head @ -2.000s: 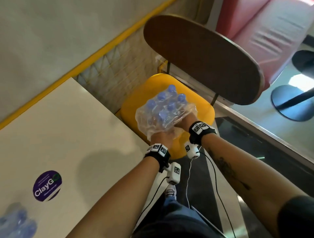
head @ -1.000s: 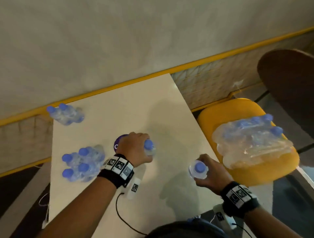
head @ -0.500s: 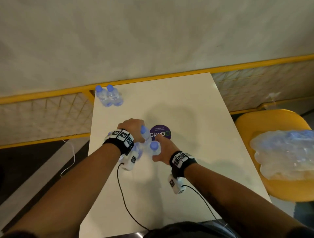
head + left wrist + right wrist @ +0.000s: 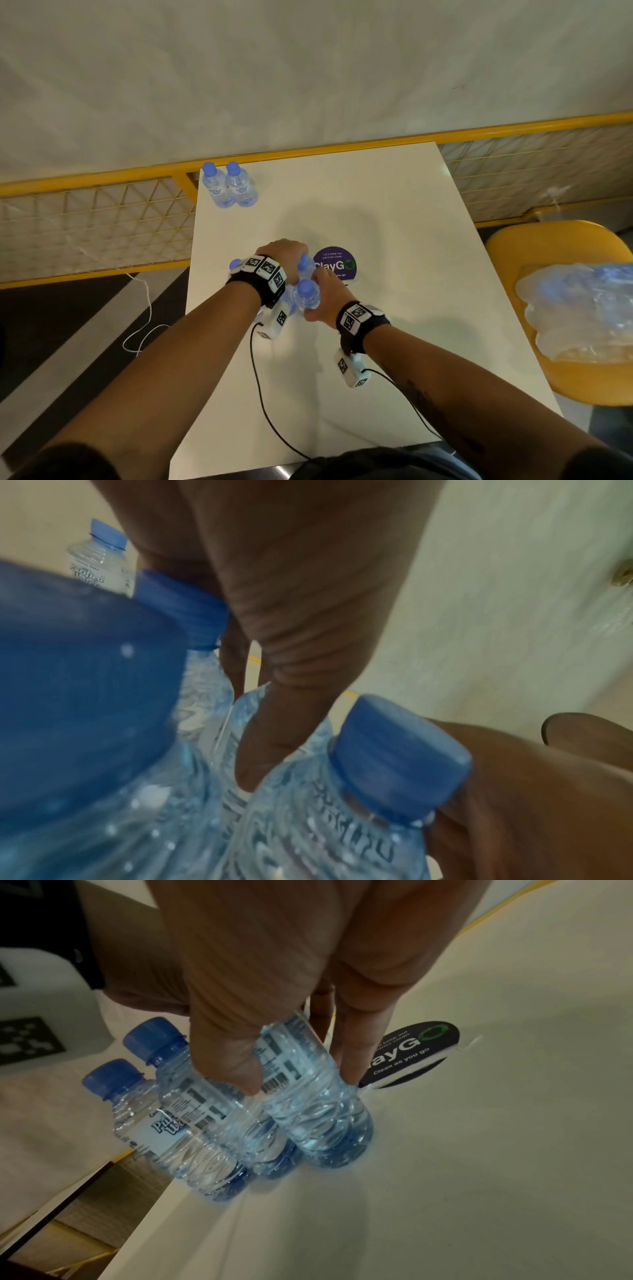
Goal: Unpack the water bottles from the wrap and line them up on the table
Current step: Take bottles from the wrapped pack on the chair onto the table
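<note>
Gripping bottle (image 4: pixel 308 1096) upright on counter (image 4: pixel 394 212), right hand (image 4: pixel 327 294) has thumb and fingers wrapped round its body, beside purple sticker (image 4: pixel 337 265). Left hand (image 4: pixel 282 257) clasps neighbouring bottle (image 4: pixel 305 269), fingers round it. More bottles (image 4: pixel 143 1115) packed tight against these at counter's left edge. Pair of bottles (image 4: pixel 229 186) stands at far left corner. Wrapped pack (image 4: pixel 582 311) lies on yellow chair (image 4: pixel 548 246), right of counter.

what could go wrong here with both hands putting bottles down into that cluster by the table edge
The cluster of bottles stands tight against the table's left edge; a nudge from the right hand's bottle could tip one off. The left hand reaches down between caps, so pulling out may knock a neighbour. The remaining pack on the yellow chair looks near the seat's edge.
</note>
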{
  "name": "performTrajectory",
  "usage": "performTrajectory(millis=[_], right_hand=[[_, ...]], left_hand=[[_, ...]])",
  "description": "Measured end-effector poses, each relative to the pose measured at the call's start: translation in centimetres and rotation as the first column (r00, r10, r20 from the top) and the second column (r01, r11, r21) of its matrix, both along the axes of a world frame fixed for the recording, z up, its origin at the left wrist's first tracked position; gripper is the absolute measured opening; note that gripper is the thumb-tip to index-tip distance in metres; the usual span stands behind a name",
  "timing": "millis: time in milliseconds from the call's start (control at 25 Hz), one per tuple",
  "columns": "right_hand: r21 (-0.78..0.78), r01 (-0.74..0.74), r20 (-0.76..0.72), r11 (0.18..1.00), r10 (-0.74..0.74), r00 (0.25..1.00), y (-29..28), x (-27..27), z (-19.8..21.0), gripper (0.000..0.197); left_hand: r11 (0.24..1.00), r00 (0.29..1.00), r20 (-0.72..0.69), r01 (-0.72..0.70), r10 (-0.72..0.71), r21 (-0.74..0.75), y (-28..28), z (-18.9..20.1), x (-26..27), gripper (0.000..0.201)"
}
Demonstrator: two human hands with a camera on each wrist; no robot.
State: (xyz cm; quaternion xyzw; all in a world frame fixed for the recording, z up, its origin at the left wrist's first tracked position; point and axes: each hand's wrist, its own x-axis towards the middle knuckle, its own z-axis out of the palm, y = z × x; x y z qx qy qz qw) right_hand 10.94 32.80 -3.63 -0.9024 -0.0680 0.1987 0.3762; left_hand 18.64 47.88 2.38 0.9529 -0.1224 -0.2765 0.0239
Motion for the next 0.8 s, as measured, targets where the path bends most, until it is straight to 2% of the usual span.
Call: performTrajectory(millis=[80,120,240,320,400,480,560,640,720,800], right_hand=[[0.003,0.015,-0.014,1.000,-0.015,1.000,0.0,0.0,-0.2,0.069],[0.002,0.017,-0.021,1.000,-0.017,1.000,0.0,-0.1,-0.4,0.070],[-0.010,0.001,-0.025,1.000,-0.001,1.000,-0.3,-0.2,-0.8,0.077],[-0.008,-0.003,-0.039,1.000,0.003,0.999,-1.5,-0.4,-0.8,0.087],[-0.010,0.005,-0.035,1.000,-0.005,0.999,-4.2,-1.2,-0.6,0.084],[-0.004,0.030,-0.036,1.000,-0.030,0.999,-8.3,-2.7,-0.4,0.067],[-0.013,0.104,-0.036,0.995,-0.104,0.994,-14.4,-5.0,-0.5,0.043],[-0.045,0.220,-0.054,0.974,-0.223,0.973,-21.1,-8.0,-0.6,0.025],[-0.115,0.358,-0.089,0.927,-0.369,0.925,-28.2,-11.5,-0.6,0.015],[-0.169,0.512,-0.123,0.842,-0.534,0.837,-34.5,-15.0,-0.2,0.009]], left_hand=[[1.000,1.000,-0.009,0.016,-0.016,0.016,-0.1,0.3,0.1,0.033],[1.000,1.000,-0.022,0.022,-0.021,0.016,-0.1,0.4,0.3,0.038],[0.999,0.995,-0.092,0.037,-0.034,0.033,0.3,1.5,0.4,0.087],[0.997,0.997,-0.019,0.072,-0.072,0.023,0.5,3.3,-0.3,0.098],[0.994,0.988,0.127,0.100,-0.093,-0.046,-0.2,5.4,-1.6,0.085],[0.971,0.974,0.196,0.152,-0.115,-0.184,-2.3,7.0,-3.6,0.060],[0.913,0.973,0.152,0.218,-0.175,-0.346,-7.0,7.6,-5.6,0.037],[0.844,0.961,0.067,0.268,-0.269,-0.465,-13.1,6.8,-7.3,0.026],[0.804,0.918,0.002,0.348,-0.396,-0.482,-20.2,5.3,-8.7,0.028],[0.759,0.844,-0.076,0.435,-0.532,-0.484,-26.8,3.6,-10.7,0.032]])
